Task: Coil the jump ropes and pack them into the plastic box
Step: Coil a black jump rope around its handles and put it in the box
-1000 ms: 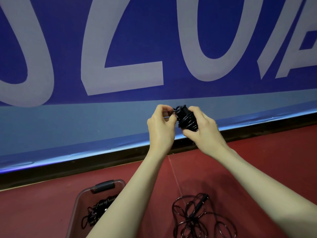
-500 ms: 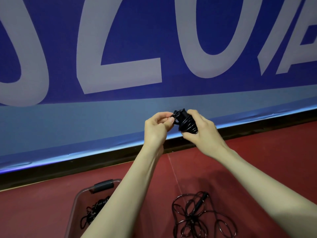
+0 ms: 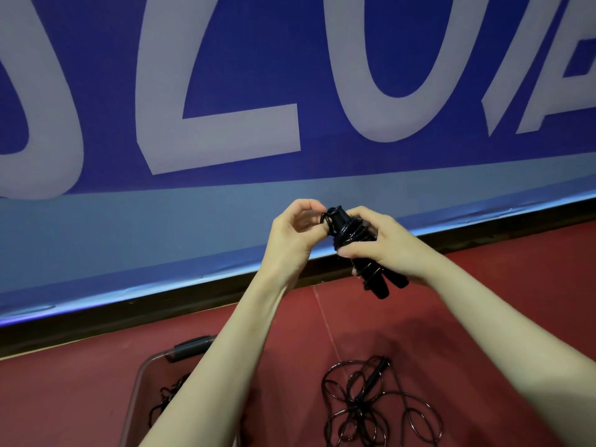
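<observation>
Right hand: The right hand (image 3: 392,245) was wrapped around a black jump rope bundle (image 3: 354,240), with the cord wound round its handles. The handle ends stuck out below the hand.
Left hand: The left hand (image 3: 292,235) was just beside the top of the bundle. Its thumb and fingers pinched a little loop of the cord there.
Where the bundle was: It was held up in the air, in front of the wall, well above the floor.
Plastic box: A clear plastic box (image 3: 142,379) with a dark clip on its rim sat on the red floor (image 3: 483,301), low on the left. The left arm hid part of it.
Rope in the box: A black coiled rope (image 3: 164,398) lay inside the box.
Loose rope: Another black jump rope (image 3: 371,404) lay in messy loops on the floor, to the right of the box.
Wall: A blue banner (image 3: 242,59) with big pale letters was behind the hands.
</observation>
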A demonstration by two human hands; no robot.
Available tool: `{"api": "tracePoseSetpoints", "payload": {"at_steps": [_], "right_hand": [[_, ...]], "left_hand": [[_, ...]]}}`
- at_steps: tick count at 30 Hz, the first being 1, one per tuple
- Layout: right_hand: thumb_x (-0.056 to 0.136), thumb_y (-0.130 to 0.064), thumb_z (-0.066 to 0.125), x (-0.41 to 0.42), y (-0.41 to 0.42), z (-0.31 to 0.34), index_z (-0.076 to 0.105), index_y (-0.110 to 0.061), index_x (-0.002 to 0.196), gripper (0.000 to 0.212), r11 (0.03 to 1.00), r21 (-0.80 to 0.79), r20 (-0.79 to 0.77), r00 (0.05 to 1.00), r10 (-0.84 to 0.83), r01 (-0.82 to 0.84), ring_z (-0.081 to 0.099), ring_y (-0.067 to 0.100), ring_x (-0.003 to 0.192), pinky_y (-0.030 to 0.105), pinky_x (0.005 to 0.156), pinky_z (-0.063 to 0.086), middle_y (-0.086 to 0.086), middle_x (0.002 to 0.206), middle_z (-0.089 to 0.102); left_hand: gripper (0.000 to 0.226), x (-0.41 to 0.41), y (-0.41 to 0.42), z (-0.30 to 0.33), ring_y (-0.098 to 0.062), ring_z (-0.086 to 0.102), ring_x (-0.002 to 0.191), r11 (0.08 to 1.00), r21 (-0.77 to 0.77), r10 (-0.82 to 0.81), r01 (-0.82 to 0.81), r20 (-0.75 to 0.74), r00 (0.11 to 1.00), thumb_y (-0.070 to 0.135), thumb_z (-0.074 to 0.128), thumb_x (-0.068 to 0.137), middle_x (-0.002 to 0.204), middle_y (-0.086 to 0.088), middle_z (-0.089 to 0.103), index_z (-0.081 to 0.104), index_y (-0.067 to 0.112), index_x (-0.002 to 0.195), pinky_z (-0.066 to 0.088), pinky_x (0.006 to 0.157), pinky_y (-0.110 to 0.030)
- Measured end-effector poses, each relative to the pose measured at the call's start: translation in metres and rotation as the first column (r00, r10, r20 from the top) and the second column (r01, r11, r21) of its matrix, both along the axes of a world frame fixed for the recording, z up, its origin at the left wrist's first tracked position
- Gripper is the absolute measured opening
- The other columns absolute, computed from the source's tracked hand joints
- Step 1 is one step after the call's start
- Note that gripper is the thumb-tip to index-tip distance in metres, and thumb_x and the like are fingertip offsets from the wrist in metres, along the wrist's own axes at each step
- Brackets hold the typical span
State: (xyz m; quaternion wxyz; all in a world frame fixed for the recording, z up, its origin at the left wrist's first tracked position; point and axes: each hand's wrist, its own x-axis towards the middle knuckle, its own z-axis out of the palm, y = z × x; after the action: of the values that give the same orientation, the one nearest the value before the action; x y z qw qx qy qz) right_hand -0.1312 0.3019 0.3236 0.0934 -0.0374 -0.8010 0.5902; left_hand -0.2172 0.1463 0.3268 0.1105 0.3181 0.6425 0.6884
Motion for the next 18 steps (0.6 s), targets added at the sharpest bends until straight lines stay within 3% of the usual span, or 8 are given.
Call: {"api": "tracePoseSetpoints", "payload": {"at_steps": [5,8,10,12,14,16,18], "right_hand": [[0.084,-0.004,0.071,0.005,0.002,0.003,0.06,-0.019,0.111,0.033,0.998,-0.057,0.065,0.997,0.041,-0.038,0.063,0.03,0.059,0.042,0.061,0.056,0.009,0.081,0.06],[0.085,-0.004,0.07,0.007,0.001,0.005,0.061,-0.015,0.112,0.031,0.995,-0.08,0.102,0.992,0.074,-0.066,0.062,0.033,0.06,0.044,0.062,0.055,0.008,0.079,0.059],[0.086,-0.003,0.069,0.008,-0.001,0.008,0.061,-0.014,0.112,0.029,0.992,-0.103,0.11,0.991,0.082,-0.07,0.062,0.034,0.06,0.043,0.06,0.055,0.01,0.081,0.057],[0.086,-0.004,0.069,0.009,-0.002,0.011,0.062,-0.014,0.11,0.027,0.989,-0.13,0.12,0.989,0.09,-0.074,0.062,0.035,0.059,0.04,0.057,0.055,0.012,0.081,0.057],[0.087,-0.004,0.068,0.01,-0.004,0.014,0.062,-0.012,0.112,0.027,0.984,-0.154,0.138,0.984,0.114,-0.092,0.062,0.035,0.059,0.039,0.055,0.055,0.011,0.078,0.057],[0.087,-0.003,0.067,0.011,-0.007,0.015,0.061,-0.011,0.112,0.027,0.977,-0.179,0.137,0.981,0.141,-0.116,0.062,0.035,0.059,0.039,0.057,0.055,0.008,0.073,0.057],[0.087,-0.003,0.068,0.012,-0.008,0.017,0.061,-0.013,0.111,0.026,0.978,-0.165,0.104,0.984,0.145,-0.127,0.061,0.035,0.06,0.041,0.059,0.055,0.006,0.072,0.058]], "left_hand": [[0.02,0.002,-0.005,0.004,-0.007,0.066,0.083,0.996,-0.092,-0.004,-0.015,-0.201,0.98,-0.001,0.066,0.087,0.087,0.001,0.073,0.072,0.015,0.097,0.05,0.079,-0.016],[0.017,-0.002,-0.01,0.004,-0.017,0.067,0.084,0.987,-0.152,0.011,-0.058,-0.289,0.957,0.005,0.07,0.085,0.089,0.0,0.074,0.074,0.017,0.096,0.053,0.084,-0.028],[0.018,-0.002,-0.01,0.004,-0.016,0.066,0.082,0.978,-0.169,0.053,-0.124,-0.372,0.927,0.007,0.071,0.084,0.087,0.004,0.073,0.075,0.02,0.096,0.054,0.084,-0.033],[0.017,-0.004,-0.01,0.004,-0.008,0.063,0.083,0.971,-0.134,0.102,-0.196,-0.507,0.856,0.009,0.073,0.083,0.088,0.004,0.066,0.076,0.021,0.095,0.052,0.077,-0.024],[0.012,-0.007,-0.01,0.007,-0.004,0.057,0.092,0.961,-0.076,0.147,-0.265,-0.673,0.725,0.012,0.074,0.082,0.098,0.004,0.056,0.077,0.018,0.092,0.045,0.077,-0.012],[0.007,-0.007,-0.01,0.007,-0.007,0.06,0.093,0.961,-0.013,0.177,-0.277,-0.741,0.648,0.01,0.073,0.082,0.099,0.003,0.062,0.077,0.012,0.088,0.048,0.081,-0.017],[0.007,-0.003,-0.01,0.005,-0.008,0.066,0.085,0.957,0.056,0.238,-0.285,-0.714,0.659,0.007,0.069,0.084,0.089,0.003,0.071,0.074,0.008,0.089,0.052,0.078,-0.027]]}}
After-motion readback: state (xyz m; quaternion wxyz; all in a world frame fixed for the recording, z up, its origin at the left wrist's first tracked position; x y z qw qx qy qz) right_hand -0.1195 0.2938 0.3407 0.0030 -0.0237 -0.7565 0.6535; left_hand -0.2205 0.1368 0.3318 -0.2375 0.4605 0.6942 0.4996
